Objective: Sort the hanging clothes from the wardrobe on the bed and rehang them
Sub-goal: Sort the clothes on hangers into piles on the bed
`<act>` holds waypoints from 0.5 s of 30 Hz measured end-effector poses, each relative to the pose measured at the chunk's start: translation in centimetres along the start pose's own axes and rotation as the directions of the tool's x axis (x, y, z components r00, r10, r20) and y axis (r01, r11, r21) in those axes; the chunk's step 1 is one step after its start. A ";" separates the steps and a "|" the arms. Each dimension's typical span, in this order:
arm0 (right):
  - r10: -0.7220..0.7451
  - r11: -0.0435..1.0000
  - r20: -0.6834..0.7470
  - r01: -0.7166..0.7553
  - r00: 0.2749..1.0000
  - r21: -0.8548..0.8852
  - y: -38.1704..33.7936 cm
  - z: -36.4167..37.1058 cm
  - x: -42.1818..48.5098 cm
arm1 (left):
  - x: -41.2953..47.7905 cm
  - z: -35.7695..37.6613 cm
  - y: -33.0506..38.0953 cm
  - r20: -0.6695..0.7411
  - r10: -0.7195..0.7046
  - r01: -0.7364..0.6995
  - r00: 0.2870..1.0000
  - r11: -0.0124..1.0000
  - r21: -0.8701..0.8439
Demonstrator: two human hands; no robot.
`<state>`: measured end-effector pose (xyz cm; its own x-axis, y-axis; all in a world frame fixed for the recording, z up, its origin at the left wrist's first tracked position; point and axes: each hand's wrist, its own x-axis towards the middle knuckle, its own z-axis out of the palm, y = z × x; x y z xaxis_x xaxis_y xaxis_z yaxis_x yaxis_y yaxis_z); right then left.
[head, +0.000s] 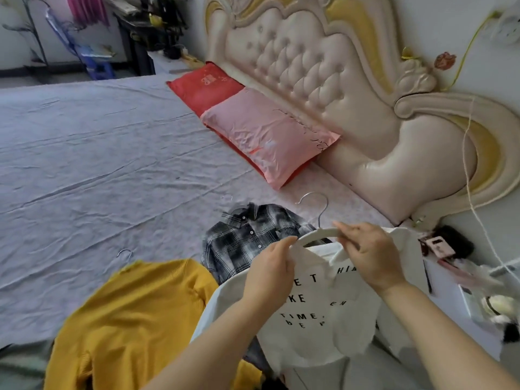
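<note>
- The left hand (pixel 270 270) is pinching the shoulder edge of a white T-shirt printed with black letters (pixel 315 308), fingers closed on the fabric where it is meeting the left end of a cream-white hanger with a metal hook (pixel 318 235).
- The right hand (pixel 368 254) is gripping the same hanger near its middle, fingers curled over the bar and bunching the shirt's collar beneath it; the hook is rising just beyond the fingers.
- The white T-shirt is hanging from both hands over the near edge of the bed, its lower part draping toward the camera.
- A mustard-yellow ribbed knit sweater (pixel 135 319) is lying flat on the bed just left of the T-shirt, a thin wire hook (pixel 125 253) showing at its neck.
- A black-and-white plaid button shirt (pixel 247 240) is lying just beyond the hands, partly hidden by them.
- A wrinkled pale lilac bed sheet (pixel 98 153) is covering the mattress beneath all three garments.
- Farther off, a pink satin pillow (pixel 267 136) is resting on a red pillow (pixel 208 85), both against a cream tufted headboard with gold trim (pixel 309 66).
</note>
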<state>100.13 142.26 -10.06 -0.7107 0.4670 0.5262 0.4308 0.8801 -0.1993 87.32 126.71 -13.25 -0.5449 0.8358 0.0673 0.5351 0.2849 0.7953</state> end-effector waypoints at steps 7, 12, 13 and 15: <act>-0.034 0.975 0.203 -0.012 0.979 0.221 7.0 11.1 9.2 | 11.1 3.3 -3.8 -0.070 -0.276 0.278 0.959 0.960 0.024; -0.095 0.946 0.340 -0.022 0.936 0.324 9.9 19.2 15.0 | 17.8 4.2 -7.5 -0.148 -0.424 0.431 0.893 0.902 0.020; -0.116 0.942 0.359 -0.012 0.926 0.335 10.2 20.7 15.9 | 18.7 4.2 -8.2 -0.162 -0.443 0.452 0.882 0.892 0.024; -0.151 0.938 0.381 0.010 0.912 0.348 10.6 23.6 17.7 | 20.5 4.3 -9.8 -0.185 -0.466 0.481 0.865 0.876 0.042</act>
<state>79.04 161.85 -22.37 -0.9251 0.3255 0.1954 0.2034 0.8595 -0.4690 73.64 143.08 -22.22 -0.8403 0.5034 -0.2011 0.2335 0.6710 0.7037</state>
